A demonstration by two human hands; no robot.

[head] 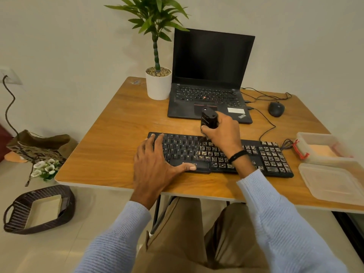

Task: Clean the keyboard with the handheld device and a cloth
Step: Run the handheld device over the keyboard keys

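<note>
the keyboard lies flat along the near middle of the wooden table, with its cable running off the far right end. it looks like a light, stiff plastic slab that would skate on the smooth top if pushed, so a flat palm on one end seems the sensible way to pin it. the keycaps are small and could probably pop off under a hard scrape. the left hand does that pinning: fingers straight and spread over the left keys, thumb along the near edge by the space bar, gripping nothing. the right hand is wrapped round the handheld device, a short black body held upright over the far middle rows. the fingers hide whether its tip touches the keys. it seems light enough for one hand and best taken round the body, as here. at the right edge a clear plastic box with a red clip holds something flat and pale orange, possibly the cloth, though i cannot tell. a clear lid lies just nearer. a white pot on the far side holds pebbles and a leafy plant, beside an open laptop. on the floor at the left a striped basket holds a pale flat pad.
</note>
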